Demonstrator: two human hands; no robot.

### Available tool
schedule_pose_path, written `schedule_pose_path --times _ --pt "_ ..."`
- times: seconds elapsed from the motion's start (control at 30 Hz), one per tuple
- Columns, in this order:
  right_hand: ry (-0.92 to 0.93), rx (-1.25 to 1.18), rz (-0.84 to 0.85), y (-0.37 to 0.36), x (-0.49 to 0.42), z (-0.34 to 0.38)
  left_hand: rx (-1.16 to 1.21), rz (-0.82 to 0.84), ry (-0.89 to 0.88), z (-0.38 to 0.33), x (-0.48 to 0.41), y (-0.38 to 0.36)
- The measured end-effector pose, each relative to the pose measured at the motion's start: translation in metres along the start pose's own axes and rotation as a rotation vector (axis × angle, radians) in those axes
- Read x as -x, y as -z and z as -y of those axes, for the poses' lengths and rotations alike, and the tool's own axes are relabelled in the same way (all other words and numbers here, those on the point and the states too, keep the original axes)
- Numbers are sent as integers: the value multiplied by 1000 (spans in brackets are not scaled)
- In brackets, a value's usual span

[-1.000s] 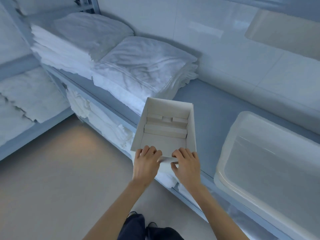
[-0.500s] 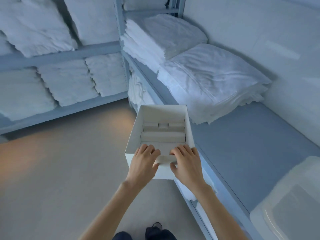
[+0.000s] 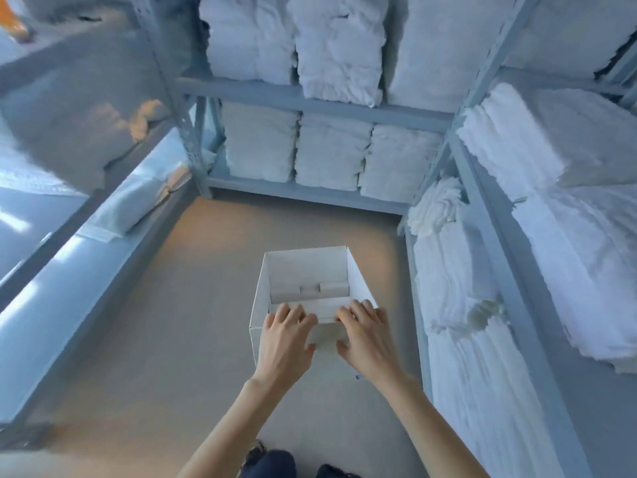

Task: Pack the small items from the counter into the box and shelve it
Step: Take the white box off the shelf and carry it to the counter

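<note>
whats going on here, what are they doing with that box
A person holds an open white box in both hands. The left hand and right hand grip its near wall, fingers hooked over the rim. A few small white items lie inside by the far wall. The box is held over the floor, between metal shelves stacked with folded white linens, and is not yet shelved.

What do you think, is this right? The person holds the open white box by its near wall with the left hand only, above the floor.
Not the left hand only. The head view shows the left hand and the right hand both holding the open white box by its near wall, above the floor.
</note>
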State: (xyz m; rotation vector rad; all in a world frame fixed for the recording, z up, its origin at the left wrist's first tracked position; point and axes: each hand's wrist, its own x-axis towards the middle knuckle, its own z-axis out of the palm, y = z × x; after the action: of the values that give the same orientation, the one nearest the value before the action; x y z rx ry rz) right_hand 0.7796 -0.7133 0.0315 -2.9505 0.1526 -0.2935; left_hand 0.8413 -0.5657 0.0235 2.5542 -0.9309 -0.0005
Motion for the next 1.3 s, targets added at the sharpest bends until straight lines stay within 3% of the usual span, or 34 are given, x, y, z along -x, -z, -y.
schedule_pose_path --times 0.2,0.53,0.87,1.3 --pt "140 -55 38 -22 -60 92 -53 -115 188 87 24 48" --pt "424 -196 -39 -39 -131 234 -174 -346 396 200 69 129" --pt "683 -319 -114 -39 -198 324 -337 -571 594 253 86 196" --pt "1015 -410 -124 -51 -309 397 -457 -706 911 312 50 237"
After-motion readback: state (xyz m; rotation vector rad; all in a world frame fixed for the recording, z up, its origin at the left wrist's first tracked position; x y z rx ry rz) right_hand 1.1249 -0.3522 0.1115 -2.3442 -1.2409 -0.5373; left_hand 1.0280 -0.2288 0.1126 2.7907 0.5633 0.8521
